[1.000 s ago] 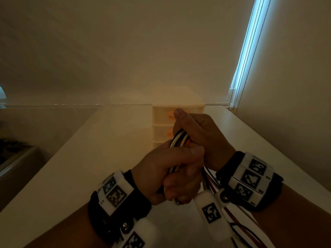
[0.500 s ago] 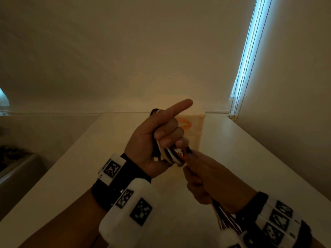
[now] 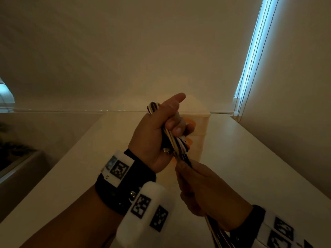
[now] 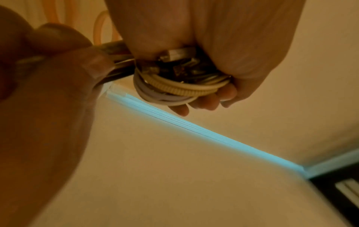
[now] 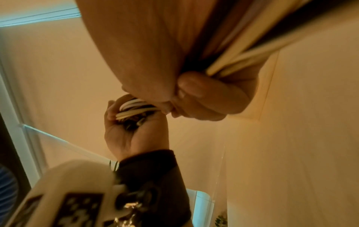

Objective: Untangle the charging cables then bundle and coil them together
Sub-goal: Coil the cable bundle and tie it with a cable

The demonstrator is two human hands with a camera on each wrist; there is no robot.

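My left hand [image 3: 157, 129] is raised over the white table and grips a coil of black, white and cream charging cables [image 3: 176, 144]; its index finger points out while the other fingers curl round the loops [image 4: 174, 90]. A metal plug tip shows at the coil's lower end. Just below it, my right hand [image 3: 202, 187] grips the straight run of the same cables [image 5: 239, 50], which passes through the fist and trails down past the wrist. The two hands nearly touch.
A small white drawer unit with orange handles [image 3: 202, 129] stands on the table [image 3: 75, 169] behind my hands. A window blind's bright edge with bead cords [image 3: 250, 56] runs down the right wall. A dark low surface [image 3: 16, 158] lies off the table's left edge.
One second ago both hands were clasped together round the cables. The left hand has since risen with the coil, index finger out, and the right hand has dropped below it along the cable run.
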